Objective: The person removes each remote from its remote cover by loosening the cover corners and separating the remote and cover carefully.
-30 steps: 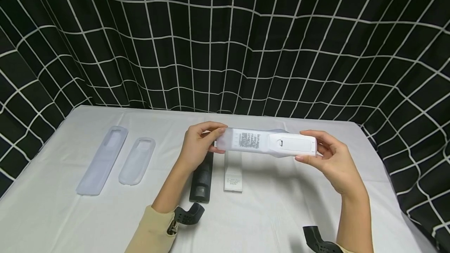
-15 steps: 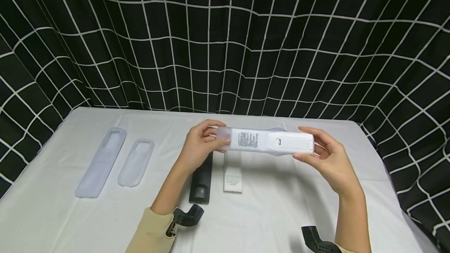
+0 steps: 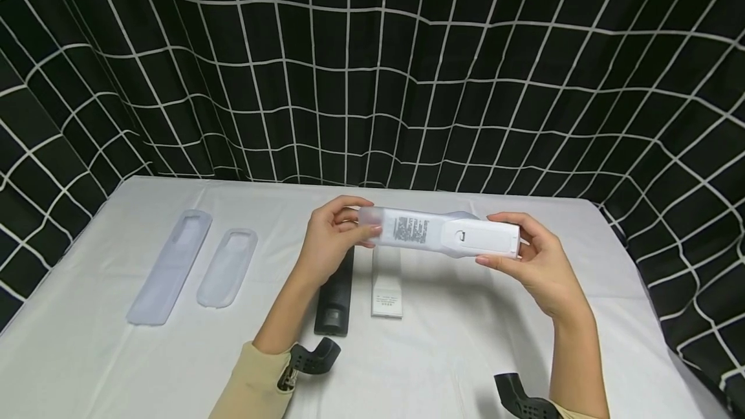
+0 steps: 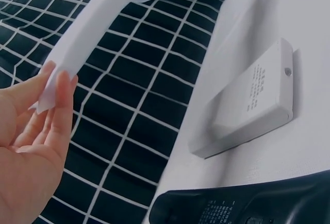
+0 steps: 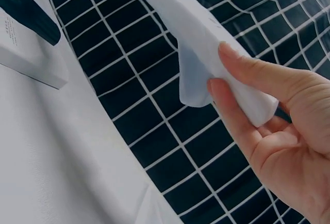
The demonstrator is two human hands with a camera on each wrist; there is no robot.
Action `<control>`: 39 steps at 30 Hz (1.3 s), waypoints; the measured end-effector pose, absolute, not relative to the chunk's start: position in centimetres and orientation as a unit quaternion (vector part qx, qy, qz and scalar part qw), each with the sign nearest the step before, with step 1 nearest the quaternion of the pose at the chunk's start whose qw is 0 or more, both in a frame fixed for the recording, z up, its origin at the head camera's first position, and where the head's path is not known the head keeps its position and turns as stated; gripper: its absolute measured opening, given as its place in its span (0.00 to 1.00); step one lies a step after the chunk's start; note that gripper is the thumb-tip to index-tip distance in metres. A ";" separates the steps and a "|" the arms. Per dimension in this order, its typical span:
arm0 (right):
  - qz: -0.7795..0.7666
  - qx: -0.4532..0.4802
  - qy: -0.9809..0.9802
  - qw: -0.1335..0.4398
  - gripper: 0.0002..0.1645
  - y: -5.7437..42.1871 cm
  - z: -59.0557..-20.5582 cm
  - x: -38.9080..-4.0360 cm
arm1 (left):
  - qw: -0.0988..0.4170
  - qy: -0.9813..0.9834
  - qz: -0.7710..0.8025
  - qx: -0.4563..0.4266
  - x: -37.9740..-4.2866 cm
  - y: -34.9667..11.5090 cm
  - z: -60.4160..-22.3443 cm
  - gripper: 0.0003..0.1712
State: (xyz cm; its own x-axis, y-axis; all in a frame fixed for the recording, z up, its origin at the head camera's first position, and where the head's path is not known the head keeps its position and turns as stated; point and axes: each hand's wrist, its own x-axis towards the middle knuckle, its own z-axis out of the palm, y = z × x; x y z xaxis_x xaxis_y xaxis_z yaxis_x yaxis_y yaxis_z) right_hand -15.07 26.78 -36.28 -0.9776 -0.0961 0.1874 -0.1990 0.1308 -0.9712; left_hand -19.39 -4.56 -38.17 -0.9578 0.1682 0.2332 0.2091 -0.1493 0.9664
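Observation:
A white remote control [image 3: 485, 238] is held level above the table, its back with the battery cover facing up. Most of its left part sits inside a translucent silicone sleeve [image 3: 396, 225], while the right end sticks out bare. My left hand [image 3: 334, 235] pinches the sleeve's closed left end between thumb and fingers. With thumb and fingers on opposite edges, my right hand [image 3: 538, 260] grips the remote's bare end. In the right wrist view a loose flap of the sleeve [image 5: 193, 77] hangs off the remote beside the fingertips.
Below the hands, a black remote [image 3: 333, 302] and another white remote [image 3: 387, 290] lie on the white-covered table [image 3: 454, 367]. Two translucent sleeves, one long [image 3: 169, 270] and one shorter [image 3: 227, 270], lie at the left. A black grid-patterned curtain [image 3: 372, 83] stands behind.
My left thumb has moved inward along the sleeve's end. My right hand has shifted slightly left along the remote, which stays at about the same height.

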 end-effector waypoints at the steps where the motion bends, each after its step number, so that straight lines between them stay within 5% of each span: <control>1: 0.654 0.100 -0.749 0.039 0.40 26.8 -36.3 -15.1 | 0.014 -0.650 -0.746 -0.143 -19.4 -4.6 -38.2 0.22; 39: 0.620 0.096 -0.776 0.071 0.38 26.9 -36.2 -15.0 | 0.021 -0.646 -0.746 -0.158 -19.7 -5.1 -38.3 0.18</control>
